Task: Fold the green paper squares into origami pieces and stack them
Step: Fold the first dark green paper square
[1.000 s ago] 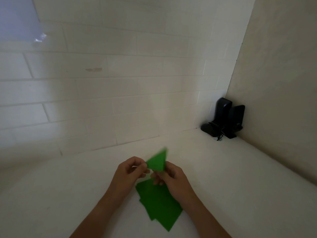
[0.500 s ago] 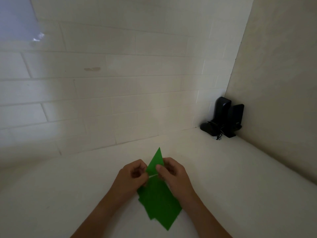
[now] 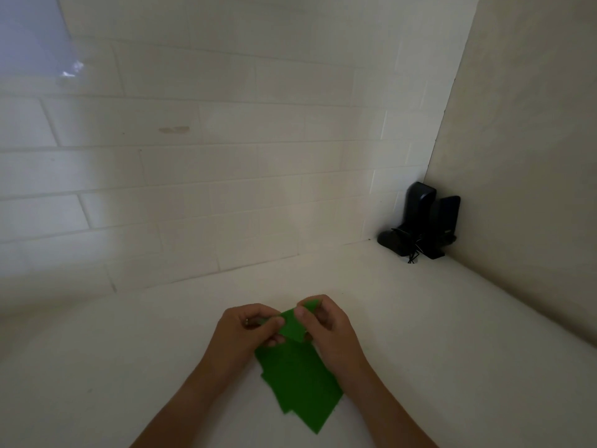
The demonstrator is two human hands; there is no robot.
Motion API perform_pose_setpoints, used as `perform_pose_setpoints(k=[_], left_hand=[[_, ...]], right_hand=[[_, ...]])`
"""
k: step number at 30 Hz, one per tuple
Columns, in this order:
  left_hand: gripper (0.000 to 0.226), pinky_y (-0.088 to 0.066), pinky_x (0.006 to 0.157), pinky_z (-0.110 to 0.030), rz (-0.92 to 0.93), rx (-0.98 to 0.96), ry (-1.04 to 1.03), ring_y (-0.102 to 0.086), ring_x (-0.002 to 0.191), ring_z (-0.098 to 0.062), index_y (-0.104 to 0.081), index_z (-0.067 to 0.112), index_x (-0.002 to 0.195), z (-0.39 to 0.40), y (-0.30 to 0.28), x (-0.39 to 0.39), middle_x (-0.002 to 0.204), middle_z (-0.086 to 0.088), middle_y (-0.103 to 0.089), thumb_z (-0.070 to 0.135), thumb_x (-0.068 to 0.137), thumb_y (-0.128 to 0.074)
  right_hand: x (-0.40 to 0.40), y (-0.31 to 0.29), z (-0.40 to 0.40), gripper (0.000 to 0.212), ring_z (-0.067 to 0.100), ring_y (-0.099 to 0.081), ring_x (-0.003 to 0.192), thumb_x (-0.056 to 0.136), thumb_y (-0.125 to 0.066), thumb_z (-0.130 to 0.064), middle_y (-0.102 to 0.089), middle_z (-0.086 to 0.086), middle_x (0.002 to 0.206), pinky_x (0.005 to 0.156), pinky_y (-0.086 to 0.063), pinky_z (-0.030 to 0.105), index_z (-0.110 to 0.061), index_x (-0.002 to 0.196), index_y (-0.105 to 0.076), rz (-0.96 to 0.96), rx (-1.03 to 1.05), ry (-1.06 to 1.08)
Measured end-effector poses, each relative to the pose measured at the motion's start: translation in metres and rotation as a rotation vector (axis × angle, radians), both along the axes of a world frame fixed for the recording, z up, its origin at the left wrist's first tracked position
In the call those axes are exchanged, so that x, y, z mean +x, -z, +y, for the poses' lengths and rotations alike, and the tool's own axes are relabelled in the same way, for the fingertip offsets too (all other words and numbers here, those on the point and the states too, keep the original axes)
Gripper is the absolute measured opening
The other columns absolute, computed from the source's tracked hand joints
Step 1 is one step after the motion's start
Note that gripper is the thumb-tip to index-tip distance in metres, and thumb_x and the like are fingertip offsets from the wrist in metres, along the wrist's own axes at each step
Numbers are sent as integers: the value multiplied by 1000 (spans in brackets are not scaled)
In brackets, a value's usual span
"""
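Folded green paper piece (image 3: 292, 328), lower centre, pinched between left hand (image 3: 245, 331) and right hand (image 3: 326, 326), fingers curled round its edges. Beneath: loose green paper squares (image 3: 302, 388) on white counter (image 3: 420, 334). Black device (image 3: 420, 221), right corner.

A pale worktop (image 3: 403, 318) runs back to a corner where two walls meet. The back wall (image 3: 226, 173) is faced with white rectangular tiles laid in a staggered brick pattern; one tile bears a faint brownish smear (image 3: 173, 129). A bluish glare (image 3: 29, 37) falls across its upper left part. The right wall (image 3: 533, 156) is plain and cream-coloured. In the corner, on the worktop, stand dark upright devices (image 3: 423, 218), close together, with a rounded dark object (image 3: 392, 242) lying just beside them and thin black wires (image 3: 413, 255) at their base.
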State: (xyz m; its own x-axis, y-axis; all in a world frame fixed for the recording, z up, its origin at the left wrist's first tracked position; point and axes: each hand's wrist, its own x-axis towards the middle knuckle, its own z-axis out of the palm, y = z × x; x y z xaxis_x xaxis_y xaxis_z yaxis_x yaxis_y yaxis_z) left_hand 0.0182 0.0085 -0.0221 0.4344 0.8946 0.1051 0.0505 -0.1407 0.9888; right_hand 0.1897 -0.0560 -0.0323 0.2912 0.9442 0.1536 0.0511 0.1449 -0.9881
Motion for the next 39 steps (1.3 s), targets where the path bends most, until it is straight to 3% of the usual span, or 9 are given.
perform_pose_setpoints(k=[4, 9, 16, 19, 23, 26, 30, 39], left_hand=[[8, -59, 67, -25, -32, -31, -17, -73, 72, -22, -81, 6, 91, -1, 0, 0, 81, -16, -78, 9, 91, -74], [16, -59, 67, -22, -142, -131, -118, -73, 72, -20, -80, 2, 94, 4, 2, -2, 84, -16, -78, 16, 92, -73], [16, -61, 72, -25, -154, -140, -93, -71, 74, -21, -80, 3, 96, 4, 4, -3, 85, -18, -77, 17, 92, -72], [15, -60, 71, -24, -153, -103, -121, -70, 72, -20, -81, 4, 91, 4, 3, -5, 83, -19, -77, 17, 91, -74], [12, -55, 64, -19, -77, 17, -152, -67, 64, -11, -81, 8, 82, 2, -1, -4, 73, -10, -76, 14, 90, -75], [12, -55, 66, -19, 15, 97, -104, -71, 68, -13, -81, 17, 78, -1, -2, -3, 74, -6, -77, 19, 89, -77], [15, -53, 66, -23, 38, 112, -47, -69, 68, -14, -81, 19, 76, -2, 0, -2, 72, -6, -76, 22, 90, -76], [13, -55, 72, -30, 48, 141, -31, -70, 72, -19, -78, 18, 80, -1, 0, -3, 75, -6, -74, 21, 93, -76]], right_hand=[[4, 4, 2, 11, 16, -69, 79, 96, -72, -18, -72, 2, 82, 74, -57, 31, -19, 86, -70, -125, 0, 15], [4, 5, 3, 9, 14, -66, 74, 94, -74, -17, -70, 4, 83, 71, -55, 31, -17, 87, -69, -200, -16, -13], [6, 6, 4, 11, 14, -67, 71, 94, -74, -16, -71, 2, 82, 69, -56, 30, -20, 85, -69, -183, -23, 30], [5, 6, 4, 9, 11, -66, 72, 94, -73, -14, -71, 1, 83, 70, -56, 27, -16, 87, -68, -202, -30, -3], [5, 7, 4, 6, 14, -69, 79, 95, -71, -17, -73, 3, 89, 77, -57, 34, -19, 90, -69, -241, -45, -59], [5, 7, 4, 5, 17, -72, 89, 97, -71, -23, -75, 0, 92, 84, -59, 35, -21, 92, -72, -252, -45, -78], [5, 8, 3, 10, 17, -72, 86, 98, -70, -24, -75, -1, 89, 80, -58, 30, -23, 89, -74, -271, -42, -94], [5, 6, 2, 11, 23, -70, 84, 97, -71, -23, -72, 2, 85, 77, -57, 34, -20, 86, -70, -249, -15, -73]])
